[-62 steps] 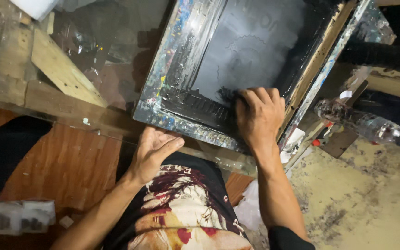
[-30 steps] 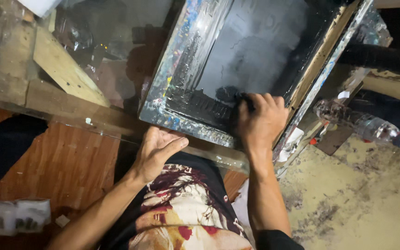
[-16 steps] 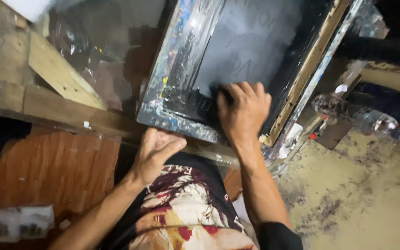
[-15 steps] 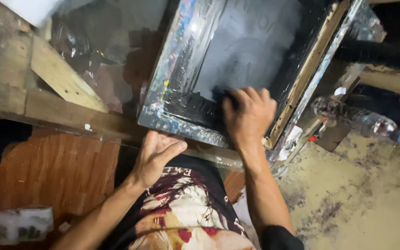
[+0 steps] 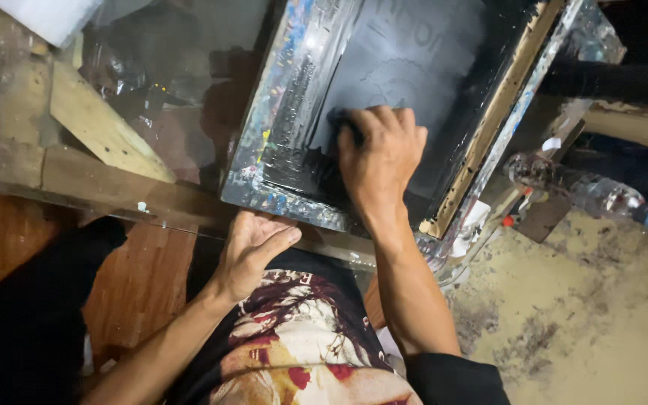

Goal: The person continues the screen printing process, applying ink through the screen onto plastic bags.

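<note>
Right hand [image 5: 380,161] has slid up the mesh vs half a sec ago, now further in from the near rail of the printing frame [image 5: 279,184]. Its grip: fingers curled, closed on a dark wad/rag [image 5: 337,120], mostly hidden under the fingertips, pressed flat on the black mesh inside the frame. Left hand [image 5: 253,244] is loose, not gripping, fingers together, resting w/ fingertips at the frame's near edge, on the tabletop [image 5: 99,180]. Frame rails are paint-smeared. A clear plastic bottle [image 5: 586,191] lies right of the frame, well apart, over the dusty floor [image 5: 601,315].
</note>
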